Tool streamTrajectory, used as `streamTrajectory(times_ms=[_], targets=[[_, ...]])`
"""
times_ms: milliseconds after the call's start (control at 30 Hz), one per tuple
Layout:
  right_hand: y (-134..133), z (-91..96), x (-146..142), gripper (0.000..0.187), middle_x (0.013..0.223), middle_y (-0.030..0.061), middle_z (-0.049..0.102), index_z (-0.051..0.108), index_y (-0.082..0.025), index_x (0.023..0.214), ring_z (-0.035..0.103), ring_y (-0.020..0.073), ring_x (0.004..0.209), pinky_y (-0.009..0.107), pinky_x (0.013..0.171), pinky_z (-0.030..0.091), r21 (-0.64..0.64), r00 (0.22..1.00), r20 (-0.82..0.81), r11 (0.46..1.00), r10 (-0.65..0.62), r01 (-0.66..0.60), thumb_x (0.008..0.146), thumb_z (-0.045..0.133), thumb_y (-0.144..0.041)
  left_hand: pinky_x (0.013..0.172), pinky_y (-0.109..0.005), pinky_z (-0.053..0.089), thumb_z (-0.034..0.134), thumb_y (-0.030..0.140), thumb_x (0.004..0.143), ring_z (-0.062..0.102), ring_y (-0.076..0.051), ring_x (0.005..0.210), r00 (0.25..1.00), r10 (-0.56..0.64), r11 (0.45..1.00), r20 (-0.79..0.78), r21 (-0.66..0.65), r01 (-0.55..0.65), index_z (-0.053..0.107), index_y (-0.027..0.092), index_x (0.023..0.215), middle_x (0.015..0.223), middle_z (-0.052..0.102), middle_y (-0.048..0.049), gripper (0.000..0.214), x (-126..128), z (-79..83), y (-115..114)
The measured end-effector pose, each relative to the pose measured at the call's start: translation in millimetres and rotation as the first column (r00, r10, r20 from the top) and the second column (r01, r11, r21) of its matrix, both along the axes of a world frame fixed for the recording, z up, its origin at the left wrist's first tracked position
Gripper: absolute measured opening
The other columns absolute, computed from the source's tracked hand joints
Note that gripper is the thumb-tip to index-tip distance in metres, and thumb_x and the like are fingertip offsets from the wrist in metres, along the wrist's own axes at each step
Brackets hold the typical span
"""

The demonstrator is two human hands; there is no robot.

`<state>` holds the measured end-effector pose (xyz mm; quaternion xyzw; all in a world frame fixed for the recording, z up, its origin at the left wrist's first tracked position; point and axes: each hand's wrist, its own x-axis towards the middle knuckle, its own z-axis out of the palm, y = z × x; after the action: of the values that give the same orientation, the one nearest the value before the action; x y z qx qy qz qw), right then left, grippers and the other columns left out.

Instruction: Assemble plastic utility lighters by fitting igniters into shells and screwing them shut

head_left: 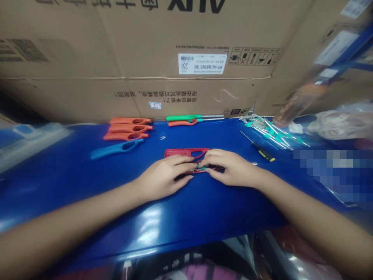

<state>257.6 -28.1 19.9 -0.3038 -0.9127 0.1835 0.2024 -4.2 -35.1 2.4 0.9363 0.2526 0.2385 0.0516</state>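
Observation:
A red plastic lighter shell (186, 153) lies open on the blue table (180, 210) in the middle. My left hand (163, 177) rests over its near left part, fingers curled and pressing on it. My right hand (230, 167) covers its right end, fingers pinched around small green and metal parts inside the shell. The fingertips of both hands meet over the shell, and most of its inside is hidden by them.
Three orange lighter shells (128, 128) and a blue one (116, 149) lie at the back left. A green and orange lighter with a metal tube (189, 119) lies behind. A screwdriver (259, 147) and a pile of green-tipped metal tubes (271, 130) lie right. Cardboard boxes (175, 58) wall the back.

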Motion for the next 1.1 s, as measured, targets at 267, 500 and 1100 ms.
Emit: streamTrajectory(times_ms=[267, 500, 1100], targets=[[-1, 3.8, -1, 0.04, 0.136, 0.0113, 0.058, 0.064, -0.028, 0.136, 0.053, 0.0262, 0.121, 0.046, 0.103, 0.047, 0.136, 0.995, 0.091, 0.989, 0.05, -0.063, 0.096, 0.058, -0.028, 0.083, -0.035, 0.055, 0.064, 0.03, 0.094, 0.067, -0.023, 0.094, 0.983, 0.108, 0.975, -0.15, -0.178, -0.135, 0.079, 0.024, 0.101, 0.096, 0.075, -0.0043, 0.017, -14, 35.9, 5], [-2, 6.1, 5, 0.056, 0.165, 0.0079, 0.033, 0.052, -0.035, 0.147, 0.035, 0.0344, 0.146, 0.059, 0.116, 0.031, 0.055, 0.954, 0.28, 0.991, 0.106, -0.126, 0.093, 0.063, -0.041, 0.078, -0.029, 0.054, 0.068, 0.024, 0.092, 0.07, -0.017, 0.08, 0.989, 0.111, 0.922, -0.1, -0.362, -0.141, 0.08, 0.023, 0.105, 0.091, 0.075, -0.0037, 0.017, -12, 31.4, 6], [-2, 8.3, 9, 0.065, 0.17, 0.0077, 0.018, 0.046, -0.038, 0.151, 0.027, 0.0387, 0.151, 0.069, 0.119, 0.019, 0.063, 0.949, 0.291, 0.988, 0.117, -0.141, 0.09, 0.066, -0.052, 0.058, -0.023, 0.05, 0.075, 0.028, 0.083, 0.065, -0.013, 0.064, 0.971, 0.238, 0.781, -0.004, -0.595, -0.193, 0.079, 0.018, 0.09, 0.083, 0.076, -0.0035, 0.013, -11, 27.7, 15]])
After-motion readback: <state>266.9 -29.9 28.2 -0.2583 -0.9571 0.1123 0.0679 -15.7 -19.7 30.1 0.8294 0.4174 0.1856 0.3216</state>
